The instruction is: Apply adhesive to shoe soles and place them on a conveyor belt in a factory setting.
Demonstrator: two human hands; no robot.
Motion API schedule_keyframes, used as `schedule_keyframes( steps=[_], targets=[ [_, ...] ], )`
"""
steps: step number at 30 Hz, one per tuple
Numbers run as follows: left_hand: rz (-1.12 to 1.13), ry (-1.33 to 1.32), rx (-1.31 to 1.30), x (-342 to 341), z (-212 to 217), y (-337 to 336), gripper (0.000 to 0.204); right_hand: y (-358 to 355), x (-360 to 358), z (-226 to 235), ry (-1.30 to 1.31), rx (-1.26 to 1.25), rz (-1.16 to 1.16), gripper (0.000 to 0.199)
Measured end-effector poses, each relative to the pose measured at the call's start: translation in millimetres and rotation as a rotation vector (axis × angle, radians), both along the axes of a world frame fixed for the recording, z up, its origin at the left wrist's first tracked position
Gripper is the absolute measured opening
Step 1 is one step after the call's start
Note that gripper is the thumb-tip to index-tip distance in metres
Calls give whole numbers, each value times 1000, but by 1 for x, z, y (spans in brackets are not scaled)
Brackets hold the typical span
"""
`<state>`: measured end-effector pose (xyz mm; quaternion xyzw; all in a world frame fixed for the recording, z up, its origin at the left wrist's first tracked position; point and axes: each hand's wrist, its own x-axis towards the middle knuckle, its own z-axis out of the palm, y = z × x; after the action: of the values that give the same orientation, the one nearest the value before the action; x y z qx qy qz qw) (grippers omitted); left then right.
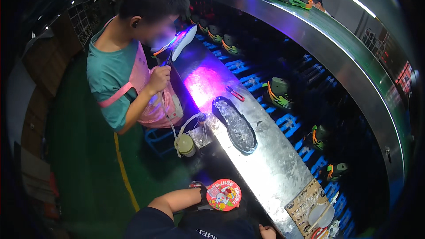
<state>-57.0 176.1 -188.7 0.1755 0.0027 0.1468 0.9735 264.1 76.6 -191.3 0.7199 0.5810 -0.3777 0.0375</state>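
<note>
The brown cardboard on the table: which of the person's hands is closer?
Right. The right hand is left of the cardboard, at the picture's lower edge; the left hand is farther left, mostly hidden behind a round red disc.

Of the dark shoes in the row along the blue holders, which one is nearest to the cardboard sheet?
The lowest shoe in that row, just above and right of the cardboard sheet; the other shoes are farther up the picture.

Dark shirt (190, 222), short sleeves (152, 222), white lettering (207, 233), dark wristband (203, 193).

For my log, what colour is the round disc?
Round disc: mostly red, multicoloured middle; head view.
</note>
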Motion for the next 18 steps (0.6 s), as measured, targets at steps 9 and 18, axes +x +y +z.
schedule_keyframes(
  steps=[9,18],
  targets=[
    [13,191,-50,1,-8,-2,42,-4,6,-13,6,40,-12,51],
    [-36,32,18,0,4,3,42,0,2,-6,-34,0,9,52]
  ],
)
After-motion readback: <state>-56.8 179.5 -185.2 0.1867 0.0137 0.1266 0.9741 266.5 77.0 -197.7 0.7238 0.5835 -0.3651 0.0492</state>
